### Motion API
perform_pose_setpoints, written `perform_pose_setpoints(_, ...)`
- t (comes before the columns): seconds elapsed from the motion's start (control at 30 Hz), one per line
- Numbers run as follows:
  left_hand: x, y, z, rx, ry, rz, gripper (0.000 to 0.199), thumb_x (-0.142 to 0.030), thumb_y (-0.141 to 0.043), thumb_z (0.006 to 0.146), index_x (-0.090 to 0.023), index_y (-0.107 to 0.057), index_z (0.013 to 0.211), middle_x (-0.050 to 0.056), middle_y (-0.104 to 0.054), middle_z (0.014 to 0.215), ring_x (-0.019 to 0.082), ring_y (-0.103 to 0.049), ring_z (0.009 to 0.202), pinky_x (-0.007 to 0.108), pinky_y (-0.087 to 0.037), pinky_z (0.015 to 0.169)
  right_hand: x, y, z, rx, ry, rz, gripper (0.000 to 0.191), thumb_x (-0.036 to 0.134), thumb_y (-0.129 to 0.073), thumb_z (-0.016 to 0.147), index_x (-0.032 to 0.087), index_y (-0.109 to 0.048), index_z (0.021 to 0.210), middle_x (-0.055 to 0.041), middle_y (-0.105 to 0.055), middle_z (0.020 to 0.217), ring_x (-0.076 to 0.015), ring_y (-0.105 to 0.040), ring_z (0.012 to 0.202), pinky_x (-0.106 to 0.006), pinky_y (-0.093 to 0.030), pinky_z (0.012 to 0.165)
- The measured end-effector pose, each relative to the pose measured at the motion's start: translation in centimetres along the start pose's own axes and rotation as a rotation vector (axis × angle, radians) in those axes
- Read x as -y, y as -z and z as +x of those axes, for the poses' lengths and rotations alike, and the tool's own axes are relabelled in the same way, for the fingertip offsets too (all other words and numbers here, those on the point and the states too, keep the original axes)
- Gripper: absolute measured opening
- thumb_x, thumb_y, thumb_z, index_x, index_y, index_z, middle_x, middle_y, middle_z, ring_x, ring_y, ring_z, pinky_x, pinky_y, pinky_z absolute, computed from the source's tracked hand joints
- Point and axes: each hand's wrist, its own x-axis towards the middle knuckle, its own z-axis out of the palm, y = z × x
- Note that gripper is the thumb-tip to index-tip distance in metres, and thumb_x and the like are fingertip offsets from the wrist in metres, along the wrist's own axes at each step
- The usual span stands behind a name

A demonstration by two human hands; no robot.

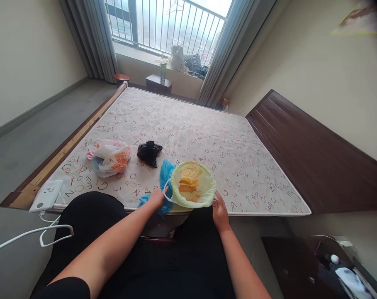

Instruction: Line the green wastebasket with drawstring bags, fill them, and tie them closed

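A light green bin [176, 182] stands in front of me at the mattress edge, lined with a translucent plastic bag [203, 189] with orange print. The bag is folded over the rim, and its loop handle hangs out on the left. My left hand [157, 199] is closed on this white loop at the bin's left side. On the right, my right hand [221, 211] grips the bin's rim, with the thumb near the bag's edge. A crumpled blue plastic bag [166, 170] lies against the bin's left side, partly behind my left hand.
On the mattress [182, 120] lie a black plastic bag [149, 153] and a white bag with orange print [112, 160]. A white power strip [47, 196] with a cable sits at the left corner. A dark headboard [315, 153] borders the right; a dark nightstand [288, 265] stands lower right.
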Motion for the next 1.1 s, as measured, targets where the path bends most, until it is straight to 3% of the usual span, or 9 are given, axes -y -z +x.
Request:
perform_pose_setpoints(0.1,-0.1,1.9,0.8,-0.036,0.054,0.036,0.022,-0.034,-0.069,0.082,-0.020,-0.074,0.098,0.015,-0.072,0.093,0.038,-0.070,0.101,0.053,-0.053,0.091,-0.4,-0.1,0.1,0.052,0.008,-0.050,0.063,0.060,-0.036,0.100,0.019,-0.054,0.144,-0.0153,-0.043,0.160,-0.0285,-0.034,0.153,-0.051,-0.030,0.124)
perform_pose_setpoints(0.2,0.0,6.7,2.4,-0.152,0.103,0.099,0.014,-0.025,-0.065,0.085,-0.012,-0.071,0.084,0.021,-0.069,0.096,0.039,-0.068,0.101,0.053,-0.052,0.091,-0.5,0.0,0.1,0.078,-0.059,-0.005,0.064,0.060,-0.035,0.100,0.020,-0.053,0.146,-0.0141,-0.053,0.152,-0.0290,-0.046,0.145,-0.050,-0.038,0.119)
perform_pose_setpoints(0.37,1.4,16.4,2.7,-0.457,0.074,0.191,0.029,-0.008,-0.048,0.092,-0.008,-0.068,0.113,0.019,-0.056,0.138,0.033,-0.050,0.131,0.046,-0.036,0.114,0.4,0.0,0.7,0.126,-0.164,-0.003,0.062,0.061,-0.037,0.098,0.024,-0.052,0.145,-0.0109,-0.072,0.121,-0.0308,-0.069,0.109,-0.048,-0.052,0.097)
perform_pose_setpoints(0.5,3.6,20.0,1.1,-0.602,0.115,0.224,0.036,-0.007,-0.052,0.089,-0.008,-0.064,0.123,0.019,-0.054,0.139,0.034,-0.045,0.136,0.049,-0.033,0.117,1.2,-1.0,1.7,0.114,-0.161,0.079,0.059,0.057,-0.048,0.094,0.024,-0.053,0.143,-0.0088,-0.073,0.114,-0.0273,-0.071,0.097,-0.043,-0.054,0.092)
perform_pose_setpoints(0.63,5.2,19.5,0.4,-0.559,0.232,0.213,0.043,-0.006,-0.064,0.079,-0.003,-0.063,0.121,0.028,-0.051,0.143,0.048,-0.041,0.136,0.067,-0.037,0.107,1.9,-3.4,2.4,0.080,-0.148,0.259,0.060,0.055,-0.053,0.092,0.025,-0.052,0.144,-0.0094,-0.069,0.128,-0.0243,-0.070,0.100,-0.039,-0.059,0.087)
perform_pose_setpoints(0.77,5.1,18.1,0.4,-0.429,0.305,0.098,0.067,-0.012,-0.074,0.069,-0.003,-0.056,0.134,0.034,-0.035,0.156,0.060,-0.022,0.146,0.082,-0.025,0.104,2.6,-5.8,2.3,0.078,-0.179,0.377,0.065,0.058,-0.054,0.091,0.028,-0.048,0.149,-0.0087,-0.064,0.136,-0.0222,-0.070,0.100,-0.037,-0.063,0.081)
perform_pose_setpoints(0.9,3.8,16.3,0.0,-0.365,0.161,-0.070,0.063,-0.026,-0.072,0.076,-0.010,-0.058,0.136,0.026,-0.048,0.153,0.047,-0.036,0.146,0.067,-0.027,0.117,3.1,-7.1,1.9,0.117,-0.181,0.442,0.068,0.058,-0.056,0.090,0.030,-0.045,0.150,-0.0080,-0.064,0.136,-0.0220,-0.071,0.099,-0.037,-0.064,0.080)
perform_pose_setpoints(1.0,2.9,13.9,-1.1,-0.324,-0.010,-0.267,0.054,-0.045,-0.050,0.095,-0.011,-0.058,0.136,0.021,-0.063,0.139,0.033,-0.056,0.134,0.048,-0.041,0.115,3.6,-7.9,1.8,0.168,-0.185,0.498,0.068,0.057,-0.057,0.091,0.029,-0.042,0.152,-0.0094,-0.062,0.141,-0.0223,-0.070,0.104,-0.038,-0.064,0.084)
perform_pose_setpoints(1.1,3.0,11.1,-2.7,-0.351,-0.097,-0.518,0.067,-0.060,-0.038,0.099,-0.012,-0.050,0.145,0.019,-0.063,0.139,0.029,-0.059,0.132,0.044,-0.045,0.112,4.5,-9.1,1.5,0.233,-0.171,0.538,0.068,0.056,-0.056,0.092,0.030,-0.040,0.153,-0.0099,-0.059,0.145,-0.0228,-0.068,0.111,-0.038,-0.063,0.086)
